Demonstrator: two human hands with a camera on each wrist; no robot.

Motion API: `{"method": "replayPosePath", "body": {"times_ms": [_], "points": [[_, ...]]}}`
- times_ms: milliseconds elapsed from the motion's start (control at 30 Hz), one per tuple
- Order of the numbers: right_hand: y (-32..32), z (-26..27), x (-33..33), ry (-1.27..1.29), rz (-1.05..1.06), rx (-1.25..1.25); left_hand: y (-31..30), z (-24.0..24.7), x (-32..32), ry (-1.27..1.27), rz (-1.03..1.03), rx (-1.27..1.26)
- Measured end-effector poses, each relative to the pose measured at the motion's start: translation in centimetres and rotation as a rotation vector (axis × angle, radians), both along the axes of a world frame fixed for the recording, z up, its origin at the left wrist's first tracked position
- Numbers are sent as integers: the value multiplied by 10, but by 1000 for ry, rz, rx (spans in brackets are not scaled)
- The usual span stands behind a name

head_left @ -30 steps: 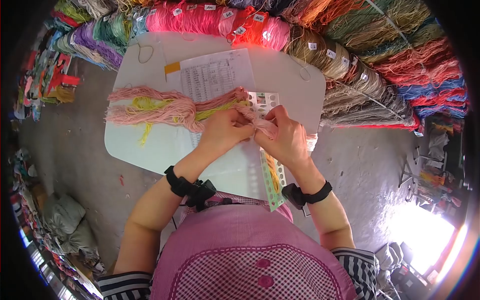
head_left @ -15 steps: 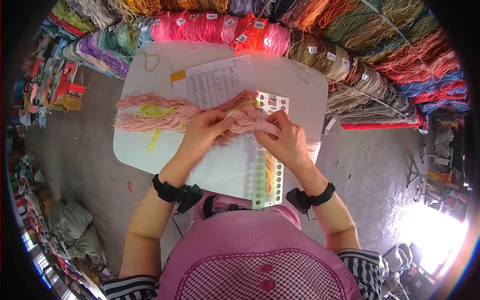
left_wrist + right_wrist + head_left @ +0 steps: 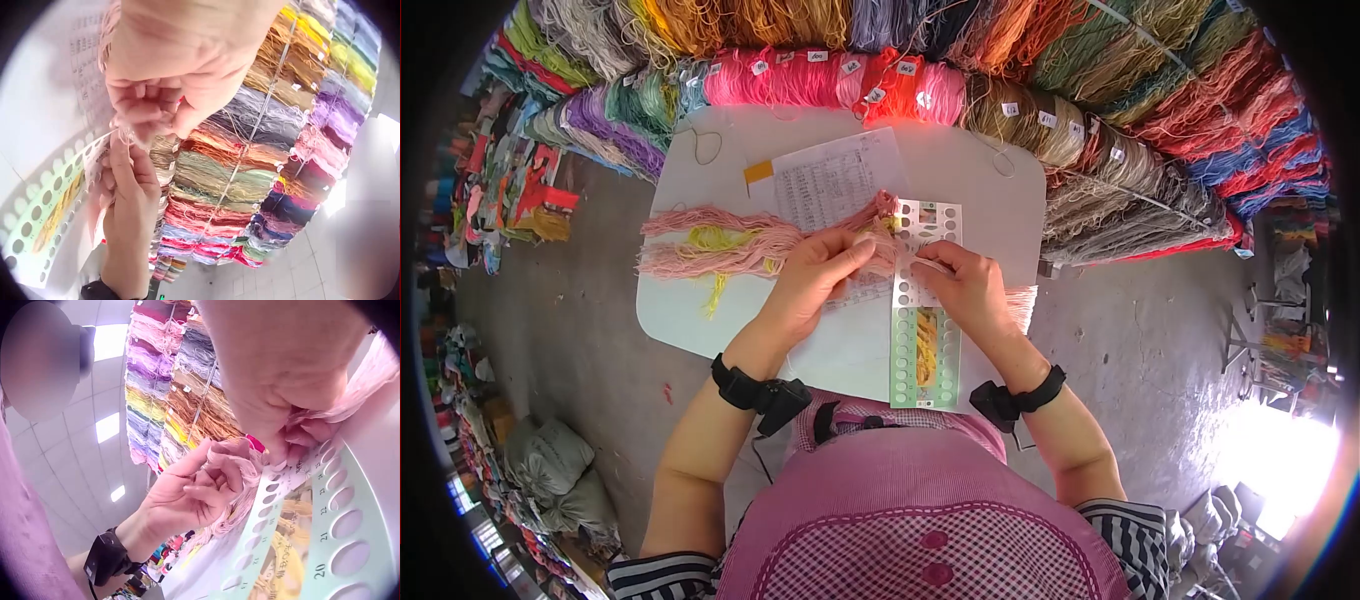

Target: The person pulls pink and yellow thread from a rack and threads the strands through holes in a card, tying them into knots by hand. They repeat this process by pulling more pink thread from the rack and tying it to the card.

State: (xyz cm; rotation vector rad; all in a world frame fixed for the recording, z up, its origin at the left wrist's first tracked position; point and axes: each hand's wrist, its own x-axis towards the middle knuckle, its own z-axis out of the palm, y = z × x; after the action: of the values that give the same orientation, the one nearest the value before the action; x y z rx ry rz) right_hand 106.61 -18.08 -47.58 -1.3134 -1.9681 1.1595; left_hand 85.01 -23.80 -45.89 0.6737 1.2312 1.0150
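Observation:
A skein of pale pink embroidery thread [image 3: 745, 259], with some yellow-green thread [image 3: 718, 240] among it, lies across the white table. My left hand [image 3: 812, 278] holds the skein's right part, and in the right wrist view pink strands [image 3: 250, 472] loop over its fingers. To the right, my right hand [image 3: 970, 290] pinches a gathered bunch of pink thread between thumb and fingers. Under that hand runs a long thread card [image 3: 904, 345] with numbered holes along both edges and a yellow picture. In the left wrist view the fingers of both hands meet close together at the thread.
A printed sheet [image 3: 837, 180] with a yellow tab lies beneath the skein on the table [image 3: 700, 318]. More pale pink thread [image 3: 1021, 307] hangs at the table's right edge. Labelled hanks of coloured thread [image 3: 820, 78] line the back and right side.
Both hands were close together at the thread a second ago; the left has since drawn back leftward. The thread card has turned from a slant to nearly upright in the head view.

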Motion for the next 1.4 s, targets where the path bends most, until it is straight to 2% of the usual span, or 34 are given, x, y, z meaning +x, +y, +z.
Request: {"method": "replayPosePath", "body": {"times_ms": [100, 167, 200, 267, 300, 367, 400, 467, 500, 533, 600, 733, 800, 833, 900, 933, 1000, 1033, 1133, 1167, 1233, 1267, 1333, 1367, 1400], "points": [[-1, -1, 0, -29, 1, 6, -1, -1, -7, -85, -8, -56], [0, -2, -1, -9, -11, -6, -4, 0, -7, -442, 24, -94], [0, -2, -2, 12, -23, -16, -4, 1, -7, -441, 23, -94], [0, -5, -3, 0, -21, 12, -3, 4, -3, -672, -22, -118], [0, -6, -3, -15, -16, 39, -3, 5, 1, -674, -22, -118], [7, 4, -2, -70, 19, 11, -2, 18, 10, -126, -369, 127], [10, 8, -2, -122, 53, -18, 1, 22, 14, -129, -362, 127], [12, 4, -1, -184, 86, 67, 12, 26, 18, 21, -549, -81], [12, 3, 0, -242, 109, 154, 12, 14, 20, 116, -533, -78], [13, 6, 0, -249, 124, 155, 13, 14, 23, 108, -519, -77], [13, 11, -2, -340, 178, 158, 16, 16, 27, 261, -550, -63], [9, 10, 0, -351, 236, 297, 20, -6, 34, 413, -512, -19], [16, 8, 3, -195, 261, 112, 18, -14, 39, 600, -448, 194], [22, 9, 5, -199, 267, 110, 17, -19, 38, 596, -443, 191], [33, 12, 8, 114, 413, -136, 18, -29, 34, 30, -387, 90], [35, 11, 10, 111, 414, -135, 15, -24, 29, 28, -386, 93], [37, 6, 14, 164, 529, -50, 2, 2, 16, -294, -279, -109], [39, 17, 12, 88, 546, -79, -1, 16, 11, -316, -293, -151], [35, 15, 7, -57, 654, -82, -18, 3, 4, -354, -256, -123], [33, 14, 4, -17, 630, -100, -17, -1, 5, -354, -256, -122], [31, 19, 2, -29, 638, -102, -16, -1, 10, 372, -218, 356], [30, 21, 0, -39, 640, -102, -16, 5, 12, 375, -216, 356], [30, 18, 1, -17, 619, -64, -14, 20, 12, -53, -89, 42], [30, 17, 3, 2, 597, -33, -17, 19, 10, -53, -91, 45], [30, 16, 5, 0, 597, -34, -24, 17, 5, -182, 70, -46]]}}
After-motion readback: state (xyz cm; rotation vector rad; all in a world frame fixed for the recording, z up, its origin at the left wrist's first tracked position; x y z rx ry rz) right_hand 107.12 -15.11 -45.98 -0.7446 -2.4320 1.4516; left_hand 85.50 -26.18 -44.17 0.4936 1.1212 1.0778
